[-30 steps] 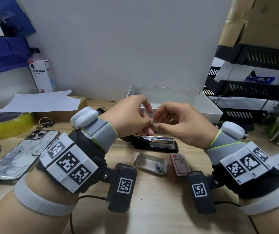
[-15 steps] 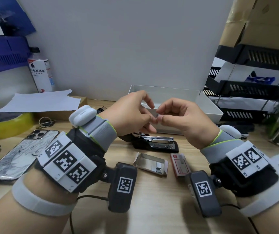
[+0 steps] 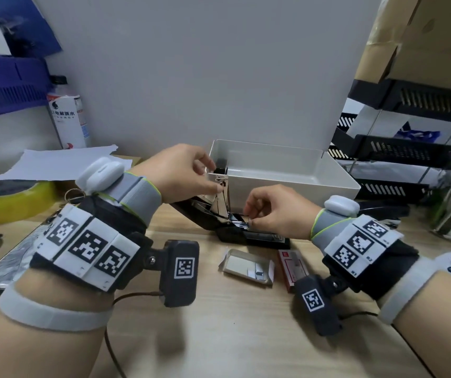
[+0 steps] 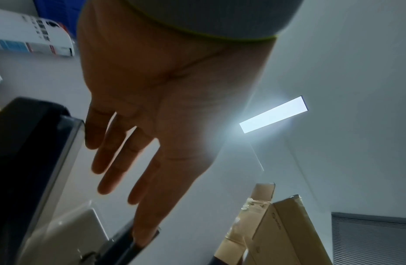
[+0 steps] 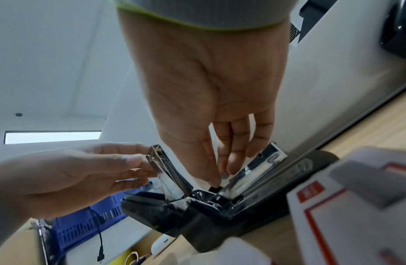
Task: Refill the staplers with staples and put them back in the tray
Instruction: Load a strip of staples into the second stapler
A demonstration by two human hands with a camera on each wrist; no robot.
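A black stapler [image 3: 249,236] sat on the wooden counter [image 3: 232,336] just in front of the white tray [image 3: 300,178], its base touching the counter and its top swung up and back so the metal magazine lay exposed. The left hand [image 3: 183,173] held the raised metal arm of the stapler near its tip, straight fingers against one side and the thumb on the other; in the right wrist view those fingers [image 5: 129,161] lay flat along the arm. The right hand [image 3: 276,211] reached down into the open magazine, thumb and forefinger pinched together at the hinge end, apparently on a strip of staples, though the strip itself was too small and hidden to make out. Nearer the person than the stapler, an opened staple box [image 3: 249,268] lay flat on the counter, with a red-and-white box [image 3: 292,266] just beside it on the right. Left of the stapler stood a roll of yellow tape [image 3: 9,197] and a white bottle [image 3: 69,118].
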